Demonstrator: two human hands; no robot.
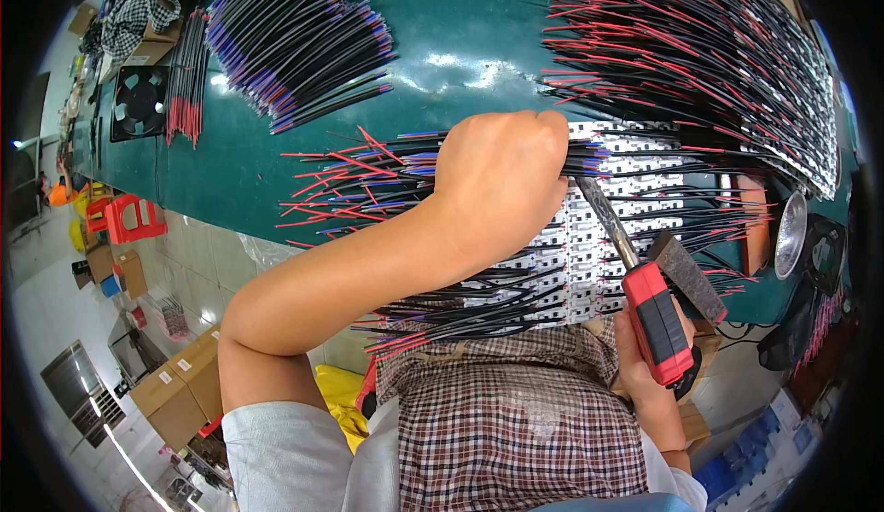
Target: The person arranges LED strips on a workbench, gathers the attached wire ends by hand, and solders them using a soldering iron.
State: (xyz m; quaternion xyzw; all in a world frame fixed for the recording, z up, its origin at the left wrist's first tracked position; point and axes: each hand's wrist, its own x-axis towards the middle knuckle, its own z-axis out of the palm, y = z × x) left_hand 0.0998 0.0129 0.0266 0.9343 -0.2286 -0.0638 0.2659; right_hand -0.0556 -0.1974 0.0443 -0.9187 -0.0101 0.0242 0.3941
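My left hand (502, 176) is closed over a bundle of black wires with blue ends (589, 155), which stick out on both sides of the fist. Under it lies a white sheet of small circuit boards (582, 273), with black and red wires running off both sides. In my right hand (635, 351) is a soldering iron (658, 323) with a boxy red and black handle. Its metal shaft points up and left, and the tip is beside the left fist, over the boards. Whether the tip touches them I cannot tell. A dark rectangular bar (686, 277) sits right of the shaft.
A pile of black wires with blue ends (299, 38) lies on the green table (451, 24). Many wired boards (691, 42) are heaped at the far right. A small black fan (141, 102) stands far left, and a round metal dish (790, 236) at the right.
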